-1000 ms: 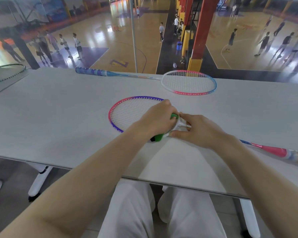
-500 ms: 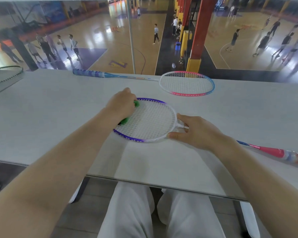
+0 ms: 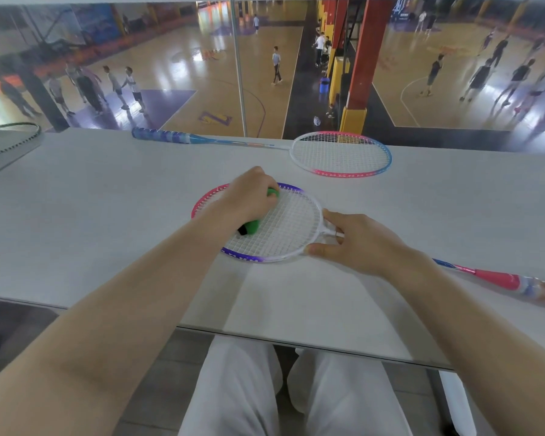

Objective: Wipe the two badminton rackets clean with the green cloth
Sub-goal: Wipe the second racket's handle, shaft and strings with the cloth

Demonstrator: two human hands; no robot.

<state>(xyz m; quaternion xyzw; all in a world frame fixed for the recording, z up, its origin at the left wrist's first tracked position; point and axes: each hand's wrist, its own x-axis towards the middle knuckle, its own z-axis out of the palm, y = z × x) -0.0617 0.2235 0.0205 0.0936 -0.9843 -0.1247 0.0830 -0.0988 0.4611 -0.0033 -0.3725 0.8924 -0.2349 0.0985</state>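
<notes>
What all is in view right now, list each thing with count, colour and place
near badminton racket: 1, pink, purple and white frame, table centre, handle to the right
far badminton racket: 1, pink, blue and white frame, table's far edge, handle to the left
green cloth: 1, bunched, on near racket's strings
third racket head: 1, dark green, far left
table: 1, light grey
left hand: grips cloth
right hand: steadies near racket's throat

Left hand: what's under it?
The left hand grips a rolled green cloth, pressed onto the white strings of the pink-and-purple-framed badminton racket on the grey table. Only the cloth's two ends show; its middle and the strings beneath are covered.
</notes>
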